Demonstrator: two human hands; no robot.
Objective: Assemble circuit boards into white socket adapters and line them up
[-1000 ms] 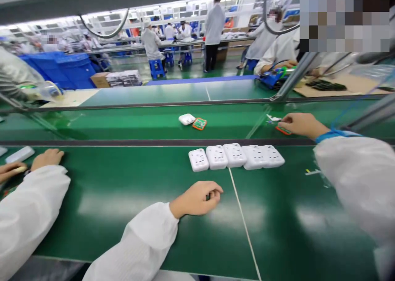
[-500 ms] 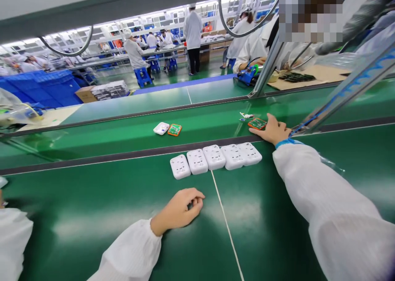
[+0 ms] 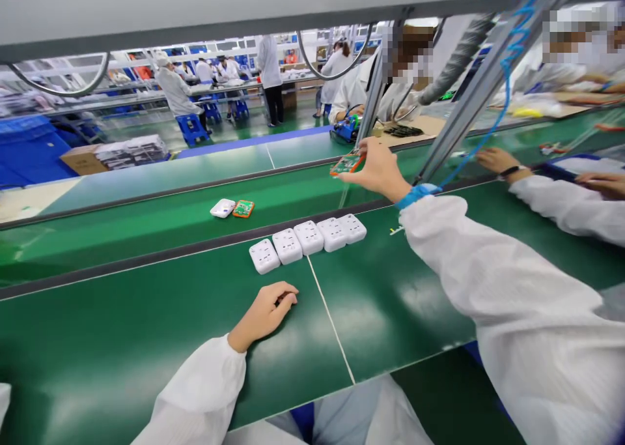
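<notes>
Over the green conveyor belt, my right hand (image 3: pixel 383 170) grips a green circuit board (image 3: pixel 346 165) with an orange edge between thumb and fingers. A blue band circles that wrist. Loosely curled, my left hand (image 3: pixel 266 311) rests on the green worktable (image 3: pixel 146 341), with nothing seen in it. Just beyond it, several white rounded-square plastic housings (image 3: pixel 308 236) with small slots stand side by side in a slanted row. On the belt lie a white housing part (image 3: pixel 222 208) and, against it, another orange-edged circuit board (image 3: pixel 243 208).
A metal post (image 3: pixel 454 119) with a coiled blue air hose (image 3: pixel 512 47) rises right of my right hand. At the right, a co-worker's hand (image 3: pixel 498 160) reaches over the table. The green conveyor belt (image 3: pixel 146 227) runs behind a dark rail. Small white pieces (image 3: pixel 396 230) lie near my right sleeve.
My right hand has lifted the circuit board off the belt. My view has swung right, bringing a co-worker's arms in. My left hand stays on the table.
</notes>
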